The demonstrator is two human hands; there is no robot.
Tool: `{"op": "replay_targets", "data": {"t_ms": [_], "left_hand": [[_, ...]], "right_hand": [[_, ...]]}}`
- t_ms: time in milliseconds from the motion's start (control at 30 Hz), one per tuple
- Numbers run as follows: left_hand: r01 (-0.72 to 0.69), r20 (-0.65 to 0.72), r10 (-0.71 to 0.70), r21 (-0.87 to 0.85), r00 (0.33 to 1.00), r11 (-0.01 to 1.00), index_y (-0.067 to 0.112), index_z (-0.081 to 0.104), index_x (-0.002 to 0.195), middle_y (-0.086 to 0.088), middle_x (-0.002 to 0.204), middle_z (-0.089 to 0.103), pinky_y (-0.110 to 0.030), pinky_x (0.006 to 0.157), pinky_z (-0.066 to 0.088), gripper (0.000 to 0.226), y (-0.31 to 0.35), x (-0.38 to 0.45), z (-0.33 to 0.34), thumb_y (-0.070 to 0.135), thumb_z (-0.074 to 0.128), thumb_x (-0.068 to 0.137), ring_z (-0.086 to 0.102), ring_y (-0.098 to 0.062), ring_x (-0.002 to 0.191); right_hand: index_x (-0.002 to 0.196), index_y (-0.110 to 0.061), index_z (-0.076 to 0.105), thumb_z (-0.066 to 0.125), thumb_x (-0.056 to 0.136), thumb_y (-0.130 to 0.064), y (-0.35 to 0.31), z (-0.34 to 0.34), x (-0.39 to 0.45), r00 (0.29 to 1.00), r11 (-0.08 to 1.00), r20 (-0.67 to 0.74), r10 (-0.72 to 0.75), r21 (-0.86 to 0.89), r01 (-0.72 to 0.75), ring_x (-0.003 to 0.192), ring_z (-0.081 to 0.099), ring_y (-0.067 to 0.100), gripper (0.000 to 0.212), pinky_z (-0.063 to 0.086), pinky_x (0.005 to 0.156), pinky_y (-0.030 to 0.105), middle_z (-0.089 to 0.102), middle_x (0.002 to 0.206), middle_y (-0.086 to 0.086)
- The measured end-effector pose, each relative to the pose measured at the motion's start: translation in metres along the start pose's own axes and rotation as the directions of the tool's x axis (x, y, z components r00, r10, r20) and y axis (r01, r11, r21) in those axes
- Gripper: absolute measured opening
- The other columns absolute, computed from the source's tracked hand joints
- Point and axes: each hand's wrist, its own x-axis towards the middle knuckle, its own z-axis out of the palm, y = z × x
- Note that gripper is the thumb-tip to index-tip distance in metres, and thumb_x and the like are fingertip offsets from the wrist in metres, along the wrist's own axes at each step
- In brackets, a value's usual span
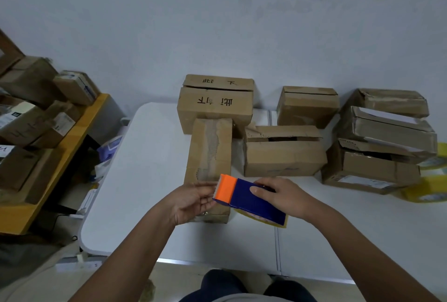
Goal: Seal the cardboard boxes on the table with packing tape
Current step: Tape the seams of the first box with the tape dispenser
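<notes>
A blue tape dispenser (254, 201) with an orange toothed cutter end is held just above the near end of a long narrow cardboard box (210, 154) that lies lengthwise on the white table (145, 180). My right hand (281, 196) grips the dispenser's blue body from the right, thumb on top. My left hand (191, 201) is at the orange cutter end, its fingertips pinching at the toothed edge. Yellowish tape shows under the dispenser. Several more cardboard boxes stand behind, one (283, 151) with its top flaps slightly apart.
A big box with black writing (216, 106) stands at the back, another (307, 106) to its right, and a stack of battered boxes (384, 139) at the far right with yellow tape rolls (428, 193) beside it. A wooden shelf (55, 156) with parcels stands left.
</notes>
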Motion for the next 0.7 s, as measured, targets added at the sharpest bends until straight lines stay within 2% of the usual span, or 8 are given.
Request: {"op": "replay_targets", "data": {"t_ms": [100, 267, 367, 467, 533, 633, 700], "left_hand": [[0.022, 0.013, -0.023, 0.085, 1.000, 0.996, 0.000, 0.065, 0.119, -0.015, 0.101, 0.074, -0.023, 0.065, 0.058, 0.025, 0.001, 0.001, -0.001, 0.004, 0.063, 0.094, 0.072, -0.016, 0.085], [0.053, 0.009, -0.055, 0.174, 0.998, 0.983, 0.000, 0.063, 0.120, -0.020, 0.111, 0.070, -0.023, 0.069, 0.059, 0.027, 0.004, 0.002, 0.000, 0.006, 0.064, 0.094, 0.069, -0.020, 0.096], [0.030, -0.001, -0.031, 0.228, 1.000, 0.973, 0.000, 0.063, 0.121, -0.022, 0.117, 0.069, -0.028, 0.083, 0.057, 0.028, 0.003, 0.004, 0.002, 0.008, 0.064, 0.094, 0.068, -0.023, 0.101], [-0.011, -0.010, 0.015, 0.277, 1.000, 0.961, 0.003, 0.064, 0.119, -0.022, 0.118, 0.069, -0.040, 0.099, 0.051, 0.025, 0.000, 0.004, 0.004, 0.010, 0.064, 0.095, 0.066, -0.029, 0.112], [-0.044, -0.027, 0.054, 0.293, 0.998, 0.955, 0.005, 0.065, 0.116, -0.020, 0.117, 0.069, -0.042, 0.101, 0.051, 0.022, -0.002, 0.005, 0.004, 0.012, 0.064, 0.095, 0.065, -0.030, 0.115], [-0.061, -0.031, 0.074, 0.305, 0.997, 0.950, 0.005, 0.067, 0.115, -0.020, 0.116, 0.069, -0.043, 0.102, 0.050, 0.020, -0.003, 0.007, -0.003, 0.010, 0.062, 0.096, 0.066, -0.029, 0.113], [-0.081, -0.054, 0.102, 0.303, 0.993, 0.950, 0.005, 0.070, 0.105, -0.020, 0.102, 0.068, -0.036, 0.088, 0.053, 0.013, -0.001, 0.005, -0.011, 0.007, 0.060, 0.097, 0.065, -0.027, 0.092]], "right_hand": [[0.130, -0.028, 0.053, 0.045, 0.099, -0.047, -0.001, 0.000, -0.001, 1.000, 1.000, -0.012, -0.009, -0.018, 0.009, 0.103, 0.059, 0.009, 0.038, 0.052, 0.084, 0.023, 0.061, 0.121, -0.007], [0.123, -0.027, 0.057, 0.043, 0.094, -0.057, 0.001, 0.003, -0.002, 1.000, 1.000, -0.025, -0.016, -0.005, 0.016, 0.095, 0.064, 0.007, 0.045, 0.054, 0.079, 0.021, 0.066, 0.111, -0.008], [0.119, -0.025, 0.060, 0.040, 0.090, -0.064, 0.003, 0.004, 0.000, 0.996, 0.998, -0.081, -0.032, -0.058, 0.028, 0.088, 0.064, 0.006, 0.052, 0.053, 0.073, 0.017, 0.068, 0.104, -0.010], [0.112, -0.022, 0.063, 0.039, 0.086, -0.067, 0.003, 0.004, 0.001, 0.994, 0.993, -0.102, -0.041, -0.116, 0.029, 0.084, 0.065, 0.008, 0.057, 0.052, 0.072, 0.018, 0.069, 0.097, -0.007], [0.109, -0.021, 0.065, 0.033, 0.079, -0.073, 0.002, 0.002, 0.001, 0.994, 0.987, -0.102, -0.047, -0.156, 0.031, 0.082, 0.066, 0.009, 0.068, 0.053, 0.073, 0.021, 0.071, 0.093, -0.006], [0.111, -0.022, 0.064, 0.035, 0.084, -0.071, -0.001, 0.000, 0.004, 0.995, 0.980, -0.075, -0.061, -0.191, 0.046, 0.082, 0.065, 0.009, 0.063, 0.054, 0.073, 0.021, 0.070, 0.095, -0.005], [0.113, -0.022, 0.063, 0.040, 0.089, -0.066, -0.001, -0.002, 0.007, 0.996, 0.979, -0.055, -0.064, -0.196, 0.052, 0.084, 0.065, 0.010, 0.055, 0.054, 0.074, 0.022, 0.070, 0.097, -0.004]]}}
